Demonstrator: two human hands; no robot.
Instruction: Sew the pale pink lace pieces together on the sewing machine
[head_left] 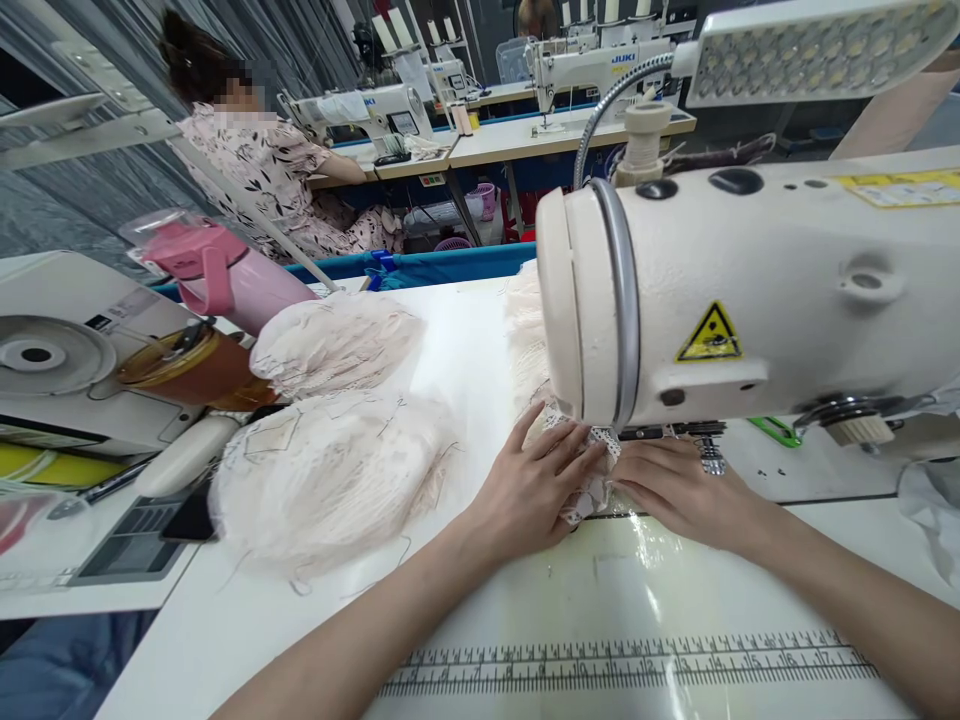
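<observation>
White lace fabric (589, 500) lies bunched under the head of a sewing machine (750, 300). My left hand (532, 485) rests on it, palm down, with the fingers spread. To the right of the needle area, my right hand (686, 490) lies low with its fingers stretched out, their tips touching the lace edge. The machine head and the hands cover part of the fabric, which continues behind the head. Two gathered pale heaps, a nearer one (330, 480) and a farther one (341, 340), sit left of my hands.
A printed ruler (630, 665) runs along the front of the table. Left stand a pink jug (232, 275), an amber container (195, 365) and a white machine (52, 350). An LED lamp (825, 55) overhangs the right. A person (255, 180) sits at another machine beyond.
</observation>
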